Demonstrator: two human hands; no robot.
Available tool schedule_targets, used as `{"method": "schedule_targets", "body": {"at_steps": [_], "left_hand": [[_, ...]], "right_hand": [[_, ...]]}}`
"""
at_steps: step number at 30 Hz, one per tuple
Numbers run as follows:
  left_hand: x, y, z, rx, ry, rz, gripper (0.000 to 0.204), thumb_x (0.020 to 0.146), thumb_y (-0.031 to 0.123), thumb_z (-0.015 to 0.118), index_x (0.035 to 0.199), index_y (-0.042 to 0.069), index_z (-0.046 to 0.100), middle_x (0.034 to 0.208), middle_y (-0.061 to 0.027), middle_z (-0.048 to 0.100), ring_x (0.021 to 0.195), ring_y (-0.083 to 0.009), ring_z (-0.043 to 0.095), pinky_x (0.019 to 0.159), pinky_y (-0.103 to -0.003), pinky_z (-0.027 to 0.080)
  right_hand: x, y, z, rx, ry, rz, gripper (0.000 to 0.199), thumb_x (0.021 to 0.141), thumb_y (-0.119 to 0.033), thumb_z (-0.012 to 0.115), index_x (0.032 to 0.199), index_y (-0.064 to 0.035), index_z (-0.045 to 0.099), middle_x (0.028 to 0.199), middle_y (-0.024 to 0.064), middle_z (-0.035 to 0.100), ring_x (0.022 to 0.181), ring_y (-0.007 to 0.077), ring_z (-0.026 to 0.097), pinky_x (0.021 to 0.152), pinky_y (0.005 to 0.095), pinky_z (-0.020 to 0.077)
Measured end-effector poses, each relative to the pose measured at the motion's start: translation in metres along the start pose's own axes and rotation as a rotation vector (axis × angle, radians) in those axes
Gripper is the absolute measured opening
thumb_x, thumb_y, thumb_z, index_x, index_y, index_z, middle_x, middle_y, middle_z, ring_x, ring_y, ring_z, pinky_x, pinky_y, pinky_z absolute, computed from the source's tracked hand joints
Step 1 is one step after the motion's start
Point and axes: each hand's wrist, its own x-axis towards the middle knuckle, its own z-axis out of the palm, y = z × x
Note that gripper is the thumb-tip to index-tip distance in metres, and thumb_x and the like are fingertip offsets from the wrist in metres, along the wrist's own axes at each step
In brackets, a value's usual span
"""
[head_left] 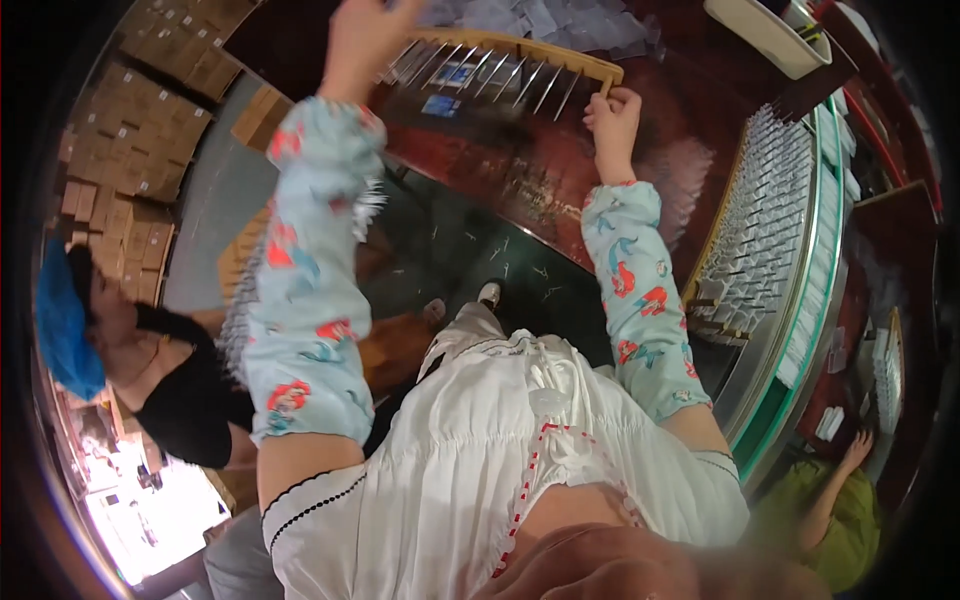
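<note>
A wooden rack (pixel 515 45) with a row of thin metal rods lies across the dark red tabletop (pixel 530 180). Its right end is pinched between the fingers and thumb of my right hand (pixel 614 122). By the rack's left end is my left hand (pixel 362 45), its fingers partly cut off at the upper edge, so its grip is unclear. Just beyond the rack spreads a heap of clear plastic pieces (pixel 560 25). Small blue-and-white printed items (pixel 441 105) show under and beside the rods. Patterned light-blue sleeves cover both my forearms.
Right of me, a rack full of clear pieces (pixel 755 210) stands beside a green-edged conveyor (pixel 815 270). A cream bin (pixel 770 35) sits at the far right. Cardboard boxes (pixel 130 130) are stacked left. One person in a blue cap (pixel 68 320) is at left, another in green (pixel 830 520) at lower right.
</note>
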Motion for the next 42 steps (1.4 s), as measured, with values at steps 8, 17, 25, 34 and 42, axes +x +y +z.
{"method": "schedule_targets", "body": {"at_steps": [8,17,25,34,42], "left_hand": [[0.048,-0.395,-0.007,-0.022,-0.158,-0.326,0.064,0.095,0.05,0.054,0.125,-0.007,0.057,0.121,-0.0189,0.063,0.115,-0.0242,0.057,0.097,-0.033,0.042],[0.037,-0.354,0.005,-0.572,-0.44,-0.496,0.065,0.098,0.046,0.052,0.142,-0.001,0.042,0.141,-0.0091,0.048,0.128,-0.0174,0.045,0.106,-0.03,0.035],[0.009,-0.303,0.009,-0.684,-0.392,-0.569,0.057,0.1,0.031,0.052,0.144,-0.002,0.037,0.144,-0.0101,0.044,0.13,-0.0201,0.042,0.108,-0.032,0.033],[-0.014,-0.3,0.023,-0.802,-0.417,-0.6,0.058,0.1,0.035,0.05,0.144,-0.001,0.036,0.145,-0.0115,0.043,0.132,-0.0226,0.043,0.109,-0.036,0.034],[-0.006,-0.313,0.022,-0.866,-0.36,-0.634,0.049,0.1,0.028,0.049,0.137,-0.003,0.045,0.139,-0.0114,0.05,0.125,-0.0215,0.048,0.106,-0.035,0.036]], "right_hand": [[0.026,0.044,0.009,0.438,-0.137,0.383,0.013,0.091,-0.015,0.061,0.096,-0.0037,0.058,0.055,-0.0024,0.042,0.041,0.0083,0.036,0.04,0.0245,0.0276],[-0.025,0.042,0.004,0.477,0.012,0.265,0.014,0.096,-0.013,0.054,0.105,-0.0031,0.056,0.056,-0.0053,0.038,0.041,0.004,0.03,0.039,0.0216,0.0222],[0.047,0.168,-0.039,0.031,-0.178,0.041,0.041,0.093,-0.032,0.056,0.125,-0.005,0.054,0.11,0.0081,0.062,0.103,0.0167,0.058,0.085,0.0295,0.0482],[0.21,0.181,0.129,-0.301,0.356,0.058,0.054,0.081,-0.017,0.064,0.125,-0.0011,0.038,0.094,0.025,0.064,0.083,0.0466,0.065,0.074,0.0509,0.0508],[0.068,0.094,-0.004,-0.481,0.279,0.48,0.027,0.077,-0.031,0.068,0.091,-0.0076,0.066,0.087,0.0185,0.067,0.082,0.0386,0.065,0.068,0.0463,0.0517]]}}
